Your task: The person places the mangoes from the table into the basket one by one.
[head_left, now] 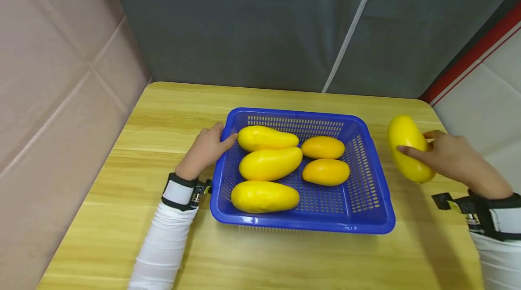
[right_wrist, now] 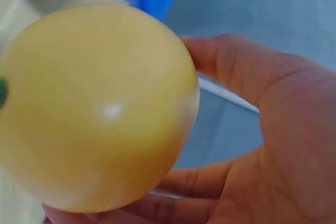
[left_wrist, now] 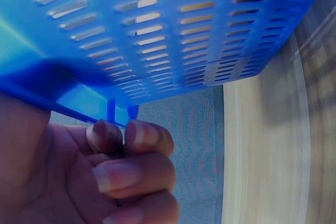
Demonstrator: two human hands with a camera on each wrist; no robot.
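My left hand [head_left: 207, 149] grips the left rim of a blue plastic basket [head_left: 305, 226]. In the left wrist view the thumb lies over the rim and the curled fingers [left_wrist: 137, 174] are beneath it. On the right, my right hand [head_left: 452, 154] holds a large yellow papaya [head_left: 400, 138] between thumb and fingers, beside the basket. The right wrist view shows the papaya [right_wrist: 100, 108] end-on, with a small green spot at its left edge. Three long yellow papayas [head_left: 270, 163] lie in the left half of the basket, two smaller orange-yellow mangoes [head_left: 325, 172] in the right half.
The basket stands on a light wood-grain table [head_left: 171, 113]. Behind the table hangs a dark grey curtain [head_left: 244, 27] with a white strip. A pale tiled wall [head_left: 61, 82] borders the left side, and a red band [head_left: 476, 59] edges the right wall.
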